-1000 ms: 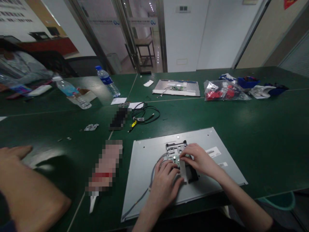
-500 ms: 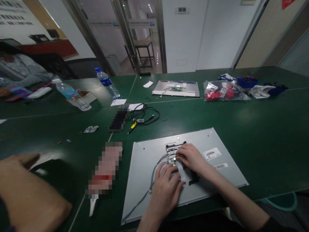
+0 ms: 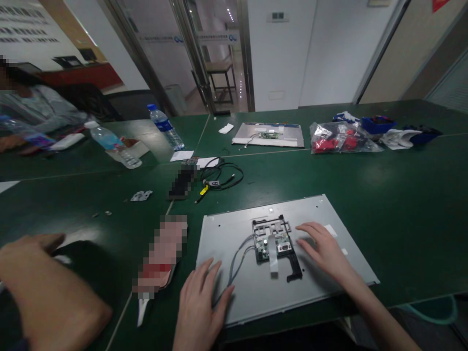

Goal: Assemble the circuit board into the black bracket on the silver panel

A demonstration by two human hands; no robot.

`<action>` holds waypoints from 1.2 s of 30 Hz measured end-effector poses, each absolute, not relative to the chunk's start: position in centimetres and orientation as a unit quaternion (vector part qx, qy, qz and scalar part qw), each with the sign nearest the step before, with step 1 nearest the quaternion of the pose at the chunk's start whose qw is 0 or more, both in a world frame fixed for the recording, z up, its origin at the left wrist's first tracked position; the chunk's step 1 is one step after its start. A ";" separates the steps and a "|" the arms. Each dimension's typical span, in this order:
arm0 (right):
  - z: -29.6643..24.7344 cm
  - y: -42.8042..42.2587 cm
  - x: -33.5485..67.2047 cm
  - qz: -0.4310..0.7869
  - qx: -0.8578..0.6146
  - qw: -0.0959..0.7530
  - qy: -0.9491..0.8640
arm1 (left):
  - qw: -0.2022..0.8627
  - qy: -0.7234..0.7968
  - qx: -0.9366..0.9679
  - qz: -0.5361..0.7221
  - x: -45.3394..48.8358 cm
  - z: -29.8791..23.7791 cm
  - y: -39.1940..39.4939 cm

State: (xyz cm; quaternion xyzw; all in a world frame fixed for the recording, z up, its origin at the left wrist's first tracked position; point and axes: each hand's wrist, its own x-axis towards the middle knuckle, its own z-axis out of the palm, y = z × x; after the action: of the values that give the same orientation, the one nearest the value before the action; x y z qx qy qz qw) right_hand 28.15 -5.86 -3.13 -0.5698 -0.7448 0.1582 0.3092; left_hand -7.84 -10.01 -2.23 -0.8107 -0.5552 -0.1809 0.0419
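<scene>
A flat grey metal display panel [image 3: 234, 222] lies back side up on the green table, close in front of me. In its middle a black bracket [image 3: 295, 263] frames a small green circuit board [image 3: 261, 251]. From the board hangs a pale flat ribbon cable [image 3: 273, 258], and grey wires [image 3: 237, 258] curve off to the left. My left hand [image 3: 201, 297] is open over the panel's left edge, fingers apart, near the wires. Right of the bracket, my right hand [image 3: 321, 248] is open with nothing in it, partly covering white labels.
Another person's arm [image 3: 54, 292] reaches in at the lower left. Beside the panel lies a blurred pink item [image 3: 163, 253]. Farther back are a black cable [image 3: 223, 183], bottles [image 3: 166, 127], a second panel [image 3: 268, 141] and a plastic bag with red pieces [image 3: 343, 139].
Both hands have come off the circuit board and spread apart. My left hand moved left to the panel's edge, my right hand moved right. The board and ribbon cable are now uncovered.
</scene>
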 end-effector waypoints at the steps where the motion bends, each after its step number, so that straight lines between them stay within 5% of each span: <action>1: -3.6 -6.4 29.1 0.139 -0.586 0.305 -0.738 | 0.045 -0.568 -0.803 -0.174 -8.1 -2.5 -10.4; 12: -9.1 -12.6 37.2 -0.013 -0.679 0.172 -0.714 | 0.017 -0.629 -0.763 -0.148 -9.0 -5.5 -12.4; 22: -7.6 -13.6 42.6 -0.098 -0.735 0.097 -0.664 | -0.236 -0.571 -0.754 -0.224 -5.6 -3.2 -10.7; 30: -3.1 -9.4 27.6 -0.067 -0.626 0.189 -0.754 | -0.527 -0.391 -0.695 -0.294 3.8 -1.3 -5.7; 36: -5.7 -8.2 24.8 -0.077 -0.704 0.154 -0.689 | -0.530 -0.408 -0.700 -0.250 3.9 -1.2 -6.9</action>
State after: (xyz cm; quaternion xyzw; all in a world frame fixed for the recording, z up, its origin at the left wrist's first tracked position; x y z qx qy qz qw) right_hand 24.83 -8.15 -5.70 -0.7045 -0.6886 -0.0767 0.1540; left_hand 3.86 -6.85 -1.19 -0.7000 -0.4082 -0.2501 -0.5300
